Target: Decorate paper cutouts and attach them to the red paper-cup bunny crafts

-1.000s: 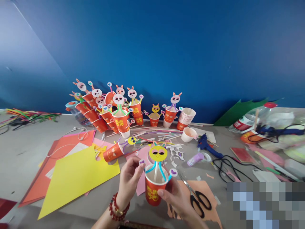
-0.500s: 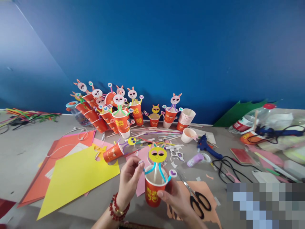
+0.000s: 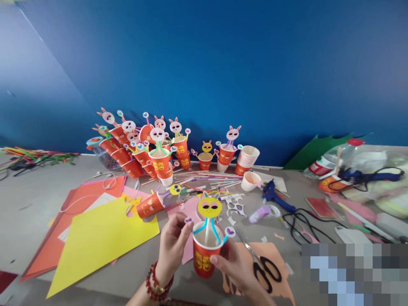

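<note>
My right hand (image 3: 232, 261) wraps round a red paper cup (image 3: 204, 259) with gold characters, held upright. Rising from the cup is a yellow paper face (image 3: 209, 207) with pink-lined ears and dark eyes, above two blue pipe-cleaner arms (image 3: 215, 229) and a pale stick. The right arm ends in a round white paper disc (image 3: 230, 232) with a purple heart. On the left, the thumb and fingers of my left hand (image 3: 174, 238) pinch a matching heart disc (image 3: 189, 220) by the cup's rim. Part of that arm's end is hidden by the fingers.
Scissors (image 3: 263, 267) lie on orange paper at the right. Beyond are a blue glue gun (image 3: 276, 197) and its black cord. Yellow card (image 3: 105, 242) covers the left. Finished cup figures (image 3: 159, 161) and stacked cups (image 3: 247, 159) stand along the blue wall.
The left disc's heart shows more plainly above my left thumb. My right hand keeps its hold on the cup. The view has shifted slightly.
</note>
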`<state>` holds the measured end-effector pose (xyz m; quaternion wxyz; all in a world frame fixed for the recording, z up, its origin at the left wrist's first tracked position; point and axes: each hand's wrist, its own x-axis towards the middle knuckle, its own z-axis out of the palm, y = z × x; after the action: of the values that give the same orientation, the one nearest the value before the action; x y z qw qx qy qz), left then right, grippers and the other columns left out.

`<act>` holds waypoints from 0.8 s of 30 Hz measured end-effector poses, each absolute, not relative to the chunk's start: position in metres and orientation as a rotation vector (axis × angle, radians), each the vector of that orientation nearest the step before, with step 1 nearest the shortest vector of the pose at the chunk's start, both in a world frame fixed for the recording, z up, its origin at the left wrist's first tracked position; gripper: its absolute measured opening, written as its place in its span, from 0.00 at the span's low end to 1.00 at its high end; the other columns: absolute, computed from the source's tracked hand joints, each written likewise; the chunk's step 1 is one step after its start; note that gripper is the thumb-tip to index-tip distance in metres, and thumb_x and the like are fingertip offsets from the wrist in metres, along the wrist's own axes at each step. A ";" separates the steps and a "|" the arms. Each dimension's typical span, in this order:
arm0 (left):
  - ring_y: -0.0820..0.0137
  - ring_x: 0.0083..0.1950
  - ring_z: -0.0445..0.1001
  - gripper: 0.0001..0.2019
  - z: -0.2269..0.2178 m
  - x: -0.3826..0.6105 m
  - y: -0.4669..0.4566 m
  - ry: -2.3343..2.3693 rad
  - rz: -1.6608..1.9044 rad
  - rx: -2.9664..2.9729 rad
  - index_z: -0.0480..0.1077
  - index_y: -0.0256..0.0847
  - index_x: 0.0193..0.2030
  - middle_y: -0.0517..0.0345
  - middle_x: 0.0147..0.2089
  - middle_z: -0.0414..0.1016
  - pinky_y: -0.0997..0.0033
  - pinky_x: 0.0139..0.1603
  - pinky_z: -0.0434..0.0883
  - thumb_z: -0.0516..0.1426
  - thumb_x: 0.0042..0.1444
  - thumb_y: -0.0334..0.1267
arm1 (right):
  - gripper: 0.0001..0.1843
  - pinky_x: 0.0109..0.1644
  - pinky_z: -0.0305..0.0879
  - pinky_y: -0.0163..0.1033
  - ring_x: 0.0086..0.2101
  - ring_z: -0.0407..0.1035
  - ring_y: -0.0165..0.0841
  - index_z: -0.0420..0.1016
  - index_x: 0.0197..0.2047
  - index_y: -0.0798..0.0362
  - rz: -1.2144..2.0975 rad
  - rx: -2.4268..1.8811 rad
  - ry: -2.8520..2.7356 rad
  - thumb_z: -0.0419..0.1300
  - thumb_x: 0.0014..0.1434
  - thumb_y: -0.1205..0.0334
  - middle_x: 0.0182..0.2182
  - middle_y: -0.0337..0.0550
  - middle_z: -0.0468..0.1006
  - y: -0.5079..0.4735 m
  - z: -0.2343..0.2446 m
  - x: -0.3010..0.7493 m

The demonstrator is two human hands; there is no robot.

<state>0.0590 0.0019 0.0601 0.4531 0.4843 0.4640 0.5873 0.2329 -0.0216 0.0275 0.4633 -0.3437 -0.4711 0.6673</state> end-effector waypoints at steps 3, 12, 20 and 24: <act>0.75 0.29 0.65 0.11 0.059 0.059 0.001 1.131 1.455 1.167 0.68 0.40 0.34 0.63 0.29 0.68 0.78 0.30 0.65 0.61 0.59 0.45 | 0.38 0.60 0.65 0.52 0.56 0.70 0.50 0.72 0.59 0.48 1.646 -0.838 -1.162 0.69 0.49 0.38 0.56 0.54 0.76 -0.021 0.029 0.233; 0.73 0.29 0.66 0.12 0.059 0.061 -0.001 1.142 1.459 1.121 0.70 0.40 0.34 0.61 0.30 0.70 0.77 0.30 0.66 0.63 0.58 0.46 | 0.33 0.58 0.66 0.53 0.53 0.72 0.50 0.75 0.55 0.49 1.670 -0.811 -1.127 0.69 0.50 0.39 0.52 0.54 0.79 -0.020 0.032 0.233; 0.62 0.47 0.74 0.17 0.051 0.056 -0.004 0.967 1.411 1.134 0.72 0.43 0.51 0.50 0.46 0.76 0.66 0.50 0.72 0.61 0.59 0.49 | 0.37 0.56 0.68 0.53 0.52 0.72 0.51 0.74 0.56 0.49 1.666 -0.796 -1.069 0.70 0.48 0.38 0.52 0.55 0.79 -0.020 0.032 0.233; 0.52 0.61 0.70 0.30 0.050 0.060 -0.007 0.814 1.190 1.182 0.66 0.44 0.63 0.44 0.62 0.70 0.56 0.62 0.67 0.64 0.56 0.50 | 0.32 0.55 0.69 0.53 0.51 0.73 0.50 0.76 0.53 0.48 1.621 -0.793 -1.063 0.70 0.49 0.38 0.49 0.52 0.80 -0.015 0.038 0.231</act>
<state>0.0599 -0.0074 0.0504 0.5961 0.5090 0.3506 0.5125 0.2306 -0.0150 0.0383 0.5001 -0.3278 -0.4397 0.6702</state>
